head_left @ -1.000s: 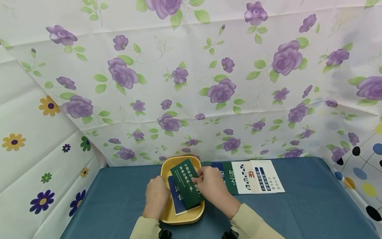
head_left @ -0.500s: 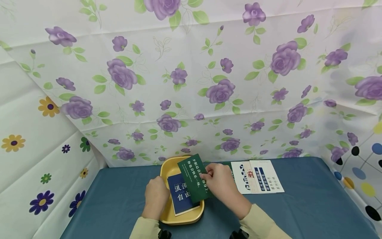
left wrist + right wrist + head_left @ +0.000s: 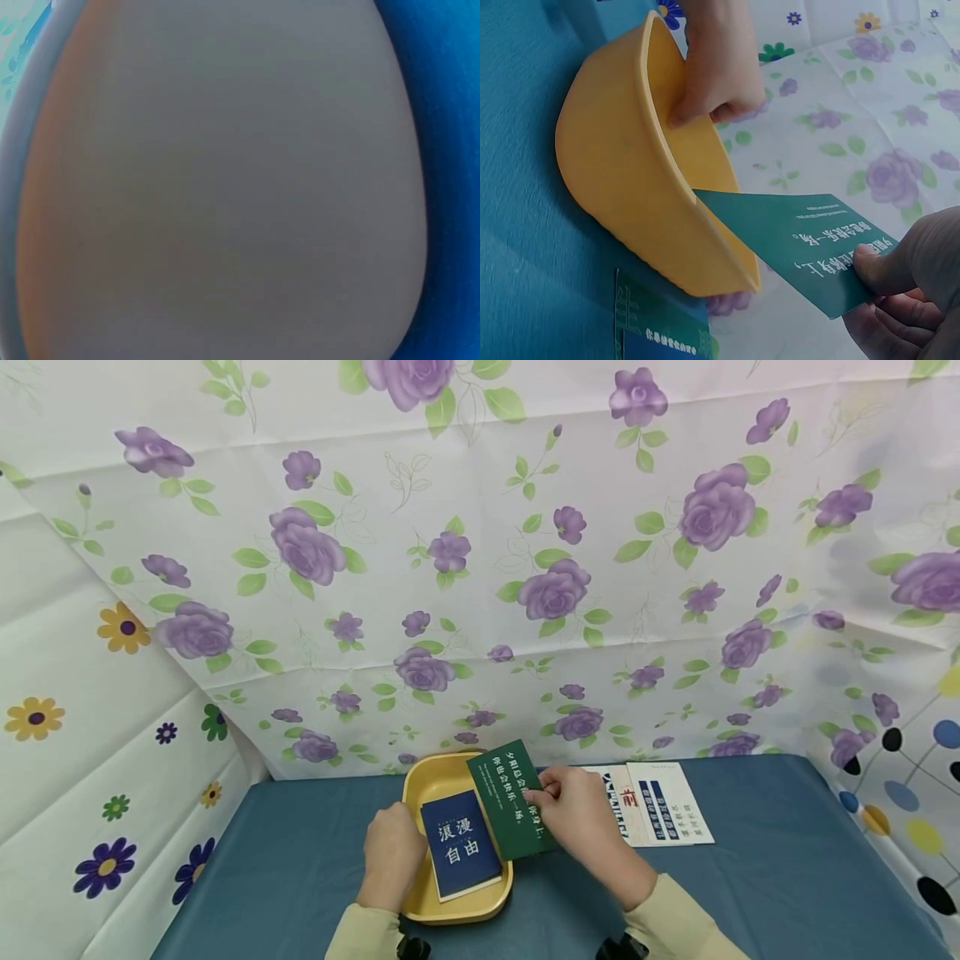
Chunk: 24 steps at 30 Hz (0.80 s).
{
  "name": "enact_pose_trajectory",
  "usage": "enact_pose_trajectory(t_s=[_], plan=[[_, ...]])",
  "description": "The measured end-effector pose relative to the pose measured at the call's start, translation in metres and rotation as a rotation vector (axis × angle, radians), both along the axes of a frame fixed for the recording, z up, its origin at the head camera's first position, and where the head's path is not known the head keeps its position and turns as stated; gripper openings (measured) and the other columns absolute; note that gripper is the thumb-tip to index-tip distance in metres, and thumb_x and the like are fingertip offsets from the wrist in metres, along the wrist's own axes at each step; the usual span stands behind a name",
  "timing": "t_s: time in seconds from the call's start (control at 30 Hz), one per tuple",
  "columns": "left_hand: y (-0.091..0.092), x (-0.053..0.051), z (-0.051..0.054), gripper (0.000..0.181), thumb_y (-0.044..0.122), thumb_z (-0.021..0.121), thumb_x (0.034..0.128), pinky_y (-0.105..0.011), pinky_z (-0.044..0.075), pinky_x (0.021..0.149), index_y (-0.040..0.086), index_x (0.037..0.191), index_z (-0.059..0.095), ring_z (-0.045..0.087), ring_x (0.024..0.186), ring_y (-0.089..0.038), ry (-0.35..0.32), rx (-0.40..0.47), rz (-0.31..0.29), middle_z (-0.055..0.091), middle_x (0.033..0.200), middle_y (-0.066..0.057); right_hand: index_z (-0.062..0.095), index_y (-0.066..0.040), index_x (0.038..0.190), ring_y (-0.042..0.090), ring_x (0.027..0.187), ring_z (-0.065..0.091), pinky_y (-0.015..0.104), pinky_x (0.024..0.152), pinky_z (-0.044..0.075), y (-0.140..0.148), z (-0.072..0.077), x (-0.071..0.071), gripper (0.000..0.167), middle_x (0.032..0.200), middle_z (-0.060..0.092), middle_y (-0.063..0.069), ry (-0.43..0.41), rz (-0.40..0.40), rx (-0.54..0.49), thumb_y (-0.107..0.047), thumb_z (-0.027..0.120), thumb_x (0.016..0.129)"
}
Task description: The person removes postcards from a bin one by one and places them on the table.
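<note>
My right hand (image 3: 585, 818) pinches a green card (image 3: 504, 802) with white Chinese lettering, thumb on its printed face. The card is tilted above the right rim of a yellow plastic basin (image 3: 442, 770). Curled over the basin's left rim, my left hand (image 3: 393, 852) grips it; the right wrist view shows the thumb of that left hand (image 3: 724, 67) on the inside wall. A dark blue card (image 3: 460, 847) with white lettering lies in the basin, a pale edge showing beneath it. A blurred grey shape fills most of the left wrist view.
Right of the basin, a row of overlapping cards lies on the blue tablecloth (image 3: 772, 877), ending in a white card (image 3: 670, 802) with blue print. My right hand partly hides the row. Floral sheeting (image 3: 480, 568) rises behind the table, with more at both sides.
My right hand has carried the green card rightward and slightly up, from over the blue card to beyond the basin's right rim. The blue card is now uncovered. My left hand has stayed put.
</note>
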State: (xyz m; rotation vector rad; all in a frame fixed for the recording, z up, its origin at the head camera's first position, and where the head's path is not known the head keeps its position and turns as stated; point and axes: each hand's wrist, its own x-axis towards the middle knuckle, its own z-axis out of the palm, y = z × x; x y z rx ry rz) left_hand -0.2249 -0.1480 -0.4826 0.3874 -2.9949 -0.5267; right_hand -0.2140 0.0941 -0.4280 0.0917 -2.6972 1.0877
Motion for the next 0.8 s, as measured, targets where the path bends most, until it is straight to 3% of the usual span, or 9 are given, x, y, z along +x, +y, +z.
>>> enact_pose_trajectory(t_s=[0.2,0.33,0.53,0.8], plan=[[0.001,0.000,-0.001,0.009,0.001,0.064,0.0781,-0.027,0.036,0.037,-0.004,0.086,0.065,0.053,0.047,-0.018,-0.018,0.010,0.010,0.058,0.061,-0.011,0.055,-0.016,0.069,0.008,0.045,0.029,0.022,0.048,0.024,0.012,0.001,0.001,0.026,0.053,0.032,-0.006,0.024,-0.019,-0.012,-0.028,0.076,0.077],[0.001,-0.001,-0.001,0.011,0.001,0.064,0.0778,-0.027,0.037,0.038,-0.004,0.088,0.065,0.053,0.048,-0.018,-0.024,0.007,0.020,0.059,0.063,-0.012,0.056,-0.016,0.069,0.008,0.046,0.033,0.022,0.049,0.028,0.019,0.003,0.002,0.025,0.054,0.041,-0.005,0.046,-0.024,-0.016,-0.028,0.076,0.077],[0.002,-0.001,0.000,0.012,0.001,0.065,0.0775,-0.027,0.037,0.038,-0.004,0.088,0.065,0.053,0.048,-0.017,-0.023,0.005,0.026,0.059,0.063,-0.011,0.069,-0.016,0.080,0.005,0.055,0.052,0.023,0.053,0.042,0.028,0.003,0.004,0.015,0.068,0.064,-0.004,0.076,-0.042,-0.019,-0.027,0.078,0.075],[0.001,0.001,0.001,0.013,0.002,0.066,0.0779,-0.026,0.037,0.038,-0.004,0.089,0.064,0.053,0.048,-0.017,-0.023,0.010,0.019,0.058,0.062,-0.011,0.073,-0.015,0.092,0.004,0.057,0.057,0.024,0.053,0.046,0.044,0.003,0.005,0.021,0.075,0.068,-0.001,0.078,-0.070,-0.020,-0.028,0.076,0.077]])
